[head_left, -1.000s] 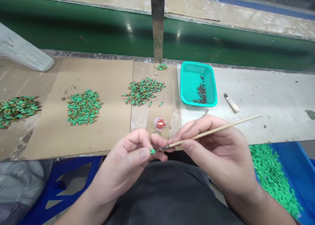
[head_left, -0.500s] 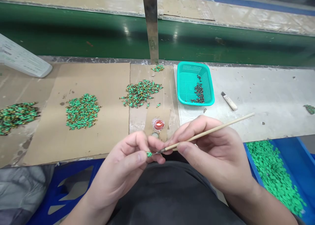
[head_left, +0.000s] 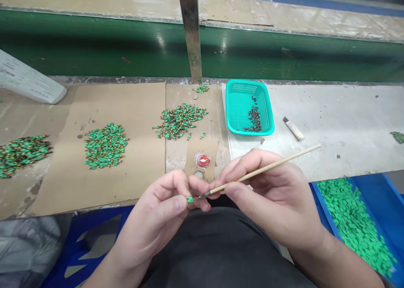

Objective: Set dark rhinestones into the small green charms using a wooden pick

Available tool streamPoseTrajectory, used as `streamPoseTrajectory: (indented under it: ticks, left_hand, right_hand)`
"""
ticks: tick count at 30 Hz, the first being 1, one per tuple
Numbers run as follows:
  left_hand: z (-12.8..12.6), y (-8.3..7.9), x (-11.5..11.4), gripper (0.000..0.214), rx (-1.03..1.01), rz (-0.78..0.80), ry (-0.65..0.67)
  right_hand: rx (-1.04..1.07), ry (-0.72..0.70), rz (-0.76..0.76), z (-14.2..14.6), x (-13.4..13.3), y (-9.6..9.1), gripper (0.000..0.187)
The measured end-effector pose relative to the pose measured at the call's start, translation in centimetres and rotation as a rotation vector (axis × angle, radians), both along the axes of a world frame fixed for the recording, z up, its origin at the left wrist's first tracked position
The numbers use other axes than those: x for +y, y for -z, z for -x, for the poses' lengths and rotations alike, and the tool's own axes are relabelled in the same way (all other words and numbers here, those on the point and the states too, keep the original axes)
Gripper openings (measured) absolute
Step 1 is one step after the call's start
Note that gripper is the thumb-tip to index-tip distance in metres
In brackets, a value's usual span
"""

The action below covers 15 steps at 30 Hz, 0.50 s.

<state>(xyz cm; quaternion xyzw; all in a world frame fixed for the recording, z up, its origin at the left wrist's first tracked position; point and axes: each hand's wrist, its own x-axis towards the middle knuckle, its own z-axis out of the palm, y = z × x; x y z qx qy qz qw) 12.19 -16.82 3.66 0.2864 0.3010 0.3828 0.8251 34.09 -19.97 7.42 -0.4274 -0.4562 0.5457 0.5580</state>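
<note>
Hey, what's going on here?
A person pinches a small green piece in their left hand. Their right hand holds a thin wooden-handled brush, its tip at the piece. Green-and-gold pieces lie heaped on cardboard, and a teal basket holds dark pieces.

hands (head_left: 271,204), tiny green piece (head_left: 190,199); thin brush (head_left: 265,172)

Bench (head_left: 347,162), cardboard sheets (head_left: 135,187) (green piles (head_left: 105,146))

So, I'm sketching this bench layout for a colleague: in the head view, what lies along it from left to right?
Green-and-gold piece pile, second pile on cardboard, third pile, teal perforated basket, wood-handled brush, scattered green pieces.
</note>
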Motion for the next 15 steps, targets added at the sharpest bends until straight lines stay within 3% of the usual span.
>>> streamPoseTrajectory:
  ticks: [11,15]
  left_hand:
    - [0.06,0.29,0.12,0.016,-0.014,0.018,0.013]
    - [0.29,0.83,0.24,0.015,-0.012,0.015,0.034]
  right_hand:
    - [0.01,-0.015,0.025,0.03,0.02,0.13,0.014]
    - [0.019,0.047,-0.051,-0.94,0.49,0.28,0.01]
